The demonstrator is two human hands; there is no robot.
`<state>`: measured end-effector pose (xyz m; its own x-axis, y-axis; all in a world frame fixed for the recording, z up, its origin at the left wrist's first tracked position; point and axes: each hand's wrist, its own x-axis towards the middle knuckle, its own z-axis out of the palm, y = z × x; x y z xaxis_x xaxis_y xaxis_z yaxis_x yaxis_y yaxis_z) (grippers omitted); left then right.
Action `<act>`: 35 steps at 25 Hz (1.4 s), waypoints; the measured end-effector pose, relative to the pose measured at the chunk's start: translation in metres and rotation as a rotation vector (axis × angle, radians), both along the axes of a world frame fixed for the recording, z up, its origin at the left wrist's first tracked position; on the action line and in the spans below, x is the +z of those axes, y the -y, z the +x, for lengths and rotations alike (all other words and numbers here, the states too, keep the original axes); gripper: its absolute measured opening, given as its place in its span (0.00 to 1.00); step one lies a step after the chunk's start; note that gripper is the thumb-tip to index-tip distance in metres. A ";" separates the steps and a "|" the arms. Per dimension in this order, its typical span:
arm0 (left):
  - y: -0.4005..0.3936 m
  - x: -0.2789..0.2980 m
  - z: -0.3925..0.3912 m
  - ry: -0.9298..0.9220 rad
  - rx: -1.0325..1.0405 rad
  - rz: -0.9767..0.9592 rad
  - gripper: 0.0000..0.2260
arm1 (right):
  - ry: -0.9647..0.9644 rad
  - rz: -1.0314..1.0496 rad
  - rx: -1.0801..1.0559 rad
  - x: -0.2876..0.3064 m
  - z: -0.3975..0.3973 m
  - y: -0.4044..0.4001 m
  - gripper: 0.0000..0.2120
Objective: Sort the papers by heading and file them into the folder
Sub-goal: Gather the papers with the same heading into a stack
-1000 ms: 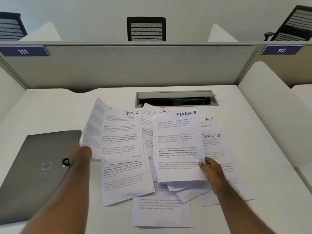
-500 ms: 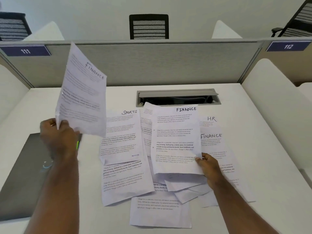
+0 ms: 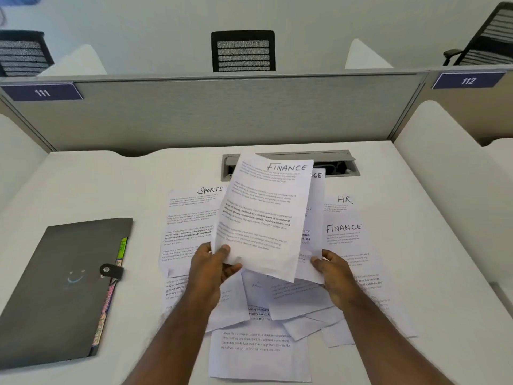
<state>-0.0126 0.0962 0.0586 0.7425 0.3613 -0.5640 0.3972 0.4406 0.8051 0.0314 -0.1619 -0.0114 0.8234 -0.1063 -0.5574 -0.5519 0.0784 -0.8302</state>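
the left hand [image 3: 212,263] pinches the near left corner of a finance page [image 3: 266,215], thumb on top, and holds it up over the pile. the right hand [image 3: 331,269] pinches the near edge of a second finance page [image 3: 315,226] just behind it; only the end of its heading shows. i think the two are held together so pages with the same heading make one bunch.

each page is white, with small printed lines and a big word written by hand at the far end. the front page bends a little and leans to the left.

the other papers lie flat on the white desk [image 3: 111,176], mixed and overlapping: a sports page [image 3: 191,218] to the left, an hr page [image 3: 344,202] and one more finance page [image 3: 345,245] to the right.

the grey folder [image 3: 63,287] lies shut at the near left, well apart from the pile, with coloured tabs along its right edge. nothing is filed yet, i think.
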 end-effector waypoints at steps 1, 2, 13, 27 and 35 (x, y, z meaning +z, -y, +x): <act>0.005 -0.004 -0.002 -0.016 -0.019 -0.011 0.07 | -0.002 0.015 0.002 0.001 0.000 0.000 0.07; 0.010 -0.007 -0.004 -0.026 -0.042 -0.003 0.07 | -0.006 0.025 0.003 0.002 0.000 0.000 0.07; 0.007 -0.007 -0.001 -0.135 -0.328 0.545 0.23 | 0.014 -0.002 0.044 0.008 -0.002 -0.001 0.08; -0.009 -0.043 0.017 0.026 -0.298 -0.072 0.13 | 0.081 -0.050 0.249 0.028 -0.010 0.019 0.08; -0.024 -0.039 0.024 0.106 -0.137 -0.012 0.10 | -0.292 -1.244 0.258 -0.008 -0.020 0.095 0.41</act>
<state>0.0111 0.1204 0.0197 0.8398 0.2464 -0.4838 0.3674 0.3983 0.8405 0.0109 -0.2569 -0.0191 0.7633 -0.5358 -0.3609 -0.6069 -0.7862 -0.1165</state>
